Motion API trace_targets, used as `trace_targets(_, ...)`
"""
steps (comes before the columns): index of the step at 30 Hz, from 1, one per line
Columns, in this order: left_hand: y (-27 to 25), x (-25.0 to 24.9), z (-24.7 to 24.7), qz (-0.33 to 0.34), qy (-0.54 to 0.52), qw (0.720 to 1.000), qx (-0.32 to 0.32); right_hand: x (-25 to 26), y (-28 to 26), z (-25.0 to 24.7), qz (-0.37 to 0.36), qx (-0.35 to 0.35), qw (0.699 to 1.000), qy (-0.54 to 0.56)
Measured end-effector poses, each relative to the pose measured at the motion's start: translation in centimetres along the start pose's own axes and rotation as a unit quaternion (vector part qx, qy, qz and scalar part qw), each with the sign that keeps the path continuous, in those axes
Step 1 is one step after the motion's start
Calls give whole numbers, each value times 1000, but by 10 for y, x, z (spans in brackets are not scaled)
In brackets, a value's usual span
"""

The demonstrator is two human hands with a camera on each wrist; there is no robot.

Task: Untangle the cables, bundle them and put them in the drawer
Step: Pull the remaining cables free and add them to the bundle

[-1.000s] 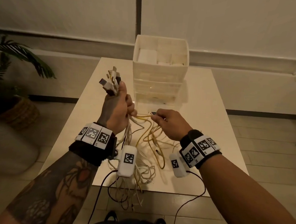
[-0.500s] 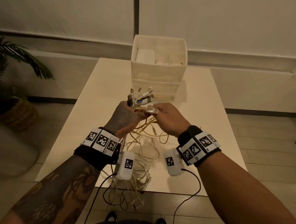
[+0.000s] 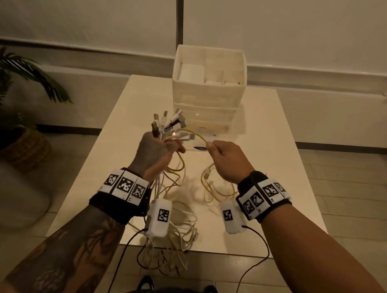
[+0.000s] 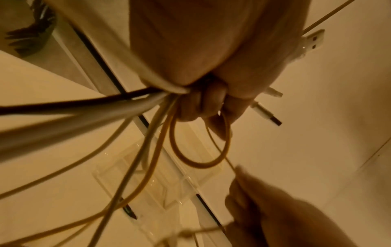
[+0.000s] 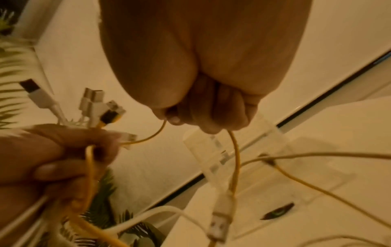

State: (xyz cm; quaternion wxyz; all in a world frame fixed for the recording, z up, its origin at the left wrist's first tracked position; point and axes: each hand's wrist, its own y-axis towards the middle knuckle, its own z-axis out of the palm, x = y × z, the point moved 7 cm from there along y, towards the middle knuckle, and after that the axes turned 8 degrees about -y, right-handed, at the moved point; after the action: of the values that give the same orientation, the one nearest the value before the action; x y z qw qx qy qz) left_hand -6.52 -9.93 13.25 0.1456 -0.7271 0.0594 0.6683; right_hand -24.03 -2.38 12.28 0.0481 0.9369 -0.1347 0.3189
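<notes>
Our left hand (image 3: 157, 154) keeps a clenched grip on the bunch of white and yellow cables (image 3: 166, 131), plug ends fanned upward, loops trailing onto the pale rectangular surface (image 3: 265, 172). Our right hand (image 3: 228, 160) pinches one thin yellow cable (image 3: 199, 136). The white plastic drawer unit (image 3: 207, 95) stands behind.

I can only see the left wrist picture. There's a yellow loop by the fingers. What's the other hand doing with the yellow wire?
Observer: The right hand pinches the yellow cable and holds it away from the left hand.
Child: What's sticking out the top of the left hand?
Observer: A bunch of plug ends, fanned out above the fist.
Child: Where's the drawer?
Observer: A white drawer unit stands at the table's far end.
Child: Do the cables stay on the table?
Observer: No, some hang over its near edge.
</notes>
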Motion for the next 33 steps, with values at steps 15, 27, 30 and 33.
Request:
trace_targets(15,1,11,22,-3,-140,989,53,40,-8,17,-86,113,989,43)
trace_targets(27,19,-6,-27,16,-105,994,-24,-13,-6,16,16,72,997,-1)
trace_targets(30,7,-9,-25,19,-71,997,-31,-18,-5,9,45,20,999,10)
trace_targets(33,-7,-10,-1,24,-18,1000,-2,2,-3,4,21,-12,1000,11)
